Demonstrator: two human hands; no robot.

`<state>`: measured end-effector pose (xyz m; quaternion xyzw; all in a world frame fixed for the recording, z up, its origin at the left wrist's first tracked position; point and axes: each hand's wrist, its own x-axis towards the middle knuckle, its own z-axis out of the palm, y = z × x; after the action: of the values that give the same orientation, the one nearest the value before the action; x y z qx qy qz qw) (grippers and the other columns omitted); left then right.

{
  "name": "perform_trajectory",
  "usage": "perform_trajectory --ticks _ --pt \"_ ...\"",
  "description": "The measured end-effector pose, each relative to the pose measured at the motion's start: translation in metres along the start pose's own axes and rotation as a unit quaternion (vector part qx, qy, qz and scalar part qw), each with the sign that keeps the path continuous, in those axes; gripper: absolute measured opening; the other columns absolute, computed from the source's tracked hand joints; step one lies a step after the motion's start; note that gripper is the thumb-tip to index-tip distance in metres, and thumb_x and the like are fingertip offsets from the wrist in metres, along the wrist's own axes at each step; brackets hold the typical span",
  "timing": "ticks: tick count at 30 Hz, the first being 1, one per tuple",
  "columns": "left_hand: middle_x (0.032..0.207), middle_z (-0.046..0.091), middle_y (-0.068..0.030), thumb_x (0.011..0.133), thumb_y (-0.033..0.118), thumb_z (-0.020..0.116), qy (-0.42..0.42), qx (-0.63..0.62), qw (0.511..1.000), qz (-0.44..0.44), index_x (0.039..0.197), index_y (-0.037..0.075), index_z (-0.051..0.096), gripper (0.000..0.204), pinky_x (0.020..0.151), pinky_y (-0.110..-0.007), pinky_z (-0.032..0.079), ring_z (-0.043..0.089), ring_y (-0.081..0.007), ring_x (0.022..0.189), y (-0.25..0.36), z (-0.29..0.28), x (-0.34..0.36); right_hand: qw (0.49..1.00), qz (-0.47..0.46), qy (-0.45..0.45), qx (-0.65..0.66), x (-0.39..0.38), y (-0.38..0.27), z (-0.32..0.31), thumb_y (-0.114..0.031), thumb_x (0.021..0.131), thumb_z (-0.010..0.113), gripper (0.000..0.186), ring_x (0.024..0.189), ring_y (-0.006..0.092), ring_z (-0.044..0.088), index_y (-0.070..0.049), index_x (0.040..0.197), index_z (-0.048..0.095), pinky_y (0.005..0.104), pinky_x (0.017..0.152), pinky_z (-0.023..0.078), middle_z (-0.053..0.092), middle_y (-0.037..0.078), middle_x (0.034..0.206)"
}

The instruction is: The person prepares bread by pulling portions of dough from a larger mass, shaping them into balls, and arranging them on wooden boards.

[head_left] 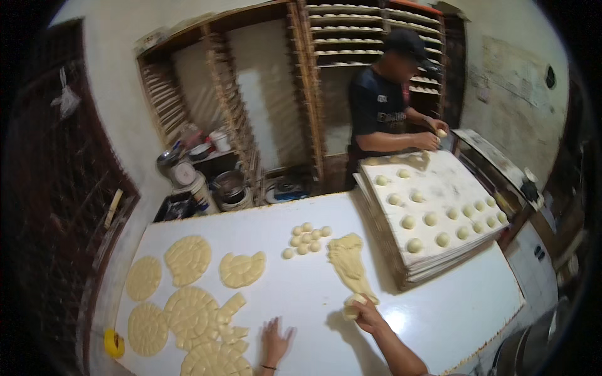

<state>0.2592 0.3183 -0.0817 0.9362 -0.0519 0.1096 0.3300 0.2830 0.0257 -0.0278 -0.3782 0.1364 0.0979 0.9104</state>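
Observation:
My right hand (369, 315) is closed on a lump of dough (352, 307) at the narrow near end of a long, uneven strip of dough (348, 260); I cannot tell whether the two are joined. Just above the white table, my left hand (274, 343) is open with its fingers spread and nothing in it. Cut dough pieces (233, 306) lie to its left, beside a round slab of dough scored into pieces (191, 316). Several small dough balls (306, 238) are grouped farther back, left of the strip.
More dough discs (143, 277) cover the table's left side, with a yellow object (114, 343) at its edge. Stacked boards (433, 207) bearing dough balls stand at the right. Behind them, a co-worker (392, 100) handles a dough ball (442, 133). Racks (348, 37) of filled trays line the wall.

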Motion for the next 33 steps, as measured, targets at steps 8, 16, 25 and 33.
perform_trajectory --ticks 8,16,25,33 --pt "0.105 0.046 -0.0064 0.084 0.018 0.065 -0.316 -0.633 0.681 -0.189 0.108 0.01 0.042 0.034 0.078 -0.033 0.044 0.044 -0.0175 0.097 0.257 0.176 -0.072 0.946 -0.241 0.18 -0.119 -0.159 -0.114 -0.125 -0.005 0.075 0.075 0.027 0.073 0.0141 0.06 -0.004 0.089 0.052 0.0283 0.069 0.05 0.062 0.007 0.084" --pt "0.099 0.059 -0.0098 0.084 0.018 0.067 -0.532 -0.299 0.792 0.023 0.11 0.005 0.052 0.032 0.077 -0.029 0.046 0.054 -0.0175 0.09 0.306 0.14 -0.081 0.969 -0.214 0.112 0.06 -0.271 -0.161 -0.247 -0.009 0.081 0.064 0.027 0.087 0.0177 0.057 -0.003 0.106 0.056 0.0307 0.077 0.048 0.058 0.008 0.096" --pt "0.101 0.059 -0.0145 0.073 0.041 0.071 -0.012 0.093 0.996 -0.001 0.106 0.008 0.062 0.047 0.089 -0.047 0.037 0.047 -0.0327 0.108 0.21 0.171 -0.105 0.751 -0.197 0.261 -0.574 -0.259 -0.189 -0.341 -0.001 0.08 0.061 0.032 0.084 0.0213 0.056 -0.003 0.11 0.048 0.0332 0.075 0.049 0.058 0.009 0.095" --pt "0.074 0.059 -0.0023 0.072 0.027 0.069 -0.19 0.226 0.938 0.179 0.072 0.012 0.061 0.017 0.077 -0.037 0.042 0.056 -0.0198 0.08 0.219 0.156 -0.11 0.508 -0.386 0.062 -0.768 -0.28 -0.153 -0.354 -0.01 0.077 0.062 0.011 0.078 0.0352 0.055 -0.003 0.085 0.059 0.0447 0.064 0.047 0.058 0.017 0.086"
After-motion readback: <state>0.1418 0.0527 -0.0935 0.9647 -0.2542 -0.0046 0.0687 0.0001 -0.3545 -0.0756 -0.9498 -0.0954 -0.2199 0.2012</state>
